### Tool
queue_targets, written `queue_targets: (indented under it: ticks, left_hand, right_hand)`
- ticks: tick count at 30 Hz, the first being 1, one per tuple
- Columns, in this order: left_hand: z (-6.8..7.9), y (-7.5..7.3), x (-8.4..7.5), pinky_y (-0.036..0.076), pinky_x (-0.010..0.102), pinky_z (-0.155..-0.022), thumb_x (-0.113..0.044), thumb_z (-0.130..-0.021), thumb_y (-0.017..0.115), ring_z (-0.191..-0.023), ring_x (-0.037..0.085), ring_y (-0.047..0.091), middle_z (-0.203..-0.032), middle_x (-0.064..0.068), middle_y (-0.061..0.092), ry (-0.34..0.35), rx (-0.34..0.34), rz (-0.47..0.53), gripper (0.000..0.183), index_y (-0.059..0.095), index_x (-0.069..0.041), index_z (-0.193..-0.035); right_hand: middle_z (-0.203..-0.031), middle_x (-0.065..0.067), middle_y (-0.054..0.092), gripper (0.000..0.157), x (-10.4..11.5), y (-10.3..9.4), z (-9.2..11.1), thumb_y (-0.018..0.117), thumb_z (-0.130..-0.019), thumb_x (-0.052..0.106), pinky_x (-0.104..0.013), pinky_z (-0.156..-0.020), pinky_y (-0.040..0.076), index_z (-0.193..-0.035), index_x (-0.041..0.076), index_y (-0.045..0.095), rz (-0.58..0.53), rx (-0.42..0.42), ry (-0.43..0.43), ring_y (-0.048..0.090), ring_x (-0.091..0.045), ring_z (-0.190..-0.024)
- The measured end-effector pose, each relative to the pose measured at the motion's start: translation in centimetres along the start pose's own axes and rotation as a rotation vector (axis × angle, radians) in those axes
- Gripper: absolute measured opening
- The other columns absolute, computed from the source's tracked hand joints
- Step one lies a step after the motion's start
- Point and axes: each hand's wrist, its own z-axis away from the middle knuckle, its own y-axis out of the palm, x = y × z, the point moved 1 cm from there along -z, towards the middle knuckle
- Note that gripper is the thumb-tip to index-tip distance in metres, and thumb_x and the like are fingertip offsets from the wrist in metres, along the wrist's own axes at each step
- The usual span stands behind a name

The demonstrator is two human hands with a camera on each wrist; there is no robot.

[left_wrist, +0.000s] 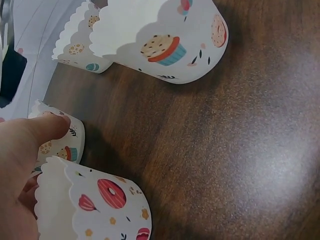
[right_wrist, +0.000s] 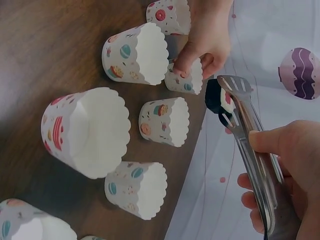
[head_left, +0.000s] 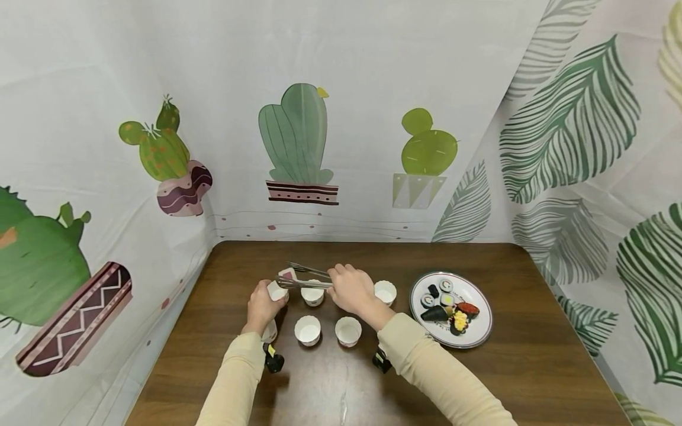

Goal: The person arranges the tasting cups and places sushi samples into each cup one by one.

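Observation:
My left hand pinches the wall of a white paper baking cup at the far left of the cup group. Small cupcake pictures decorate that cup in the left wrist view, where the thumb lies on its outside. My right hand grips metal serving tongs, which point left above the cups. Between the tong tips, in the right wrist view, is a sushi roll piece with a black wrap and a pink and white face. The tips are close to the cup at my left hand.
More paper cups stand around, such as a front cup, another front cup and a back right cup. At the right, a white plate bears several sushi pieces. A printed cloth hangs behind the brown table.

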Motion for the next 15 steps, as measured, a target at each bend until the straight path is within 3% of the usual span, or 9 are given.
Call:
queue_targets:
  ticks: [15]
  left_hand:
    - [0.1,0.0,0.0,0.041,0.054,-0.086,-0.023,-0.070,0.078,-0.102,0.044,0.054,-0.115,0.027,0.055,0.001,0.004,0.003,0.066,0.043,0.004,-0.119]
  right_hand:
    - [-0.094,0.001,0.061,0.031,1.4,1.0,-0.7,0.061,-0.084,0.033,-0.029,-0.064,0.050,-0.108,0.014,0.063,0.004,0.047,-0.001,0.058,-0.016,-0.084]
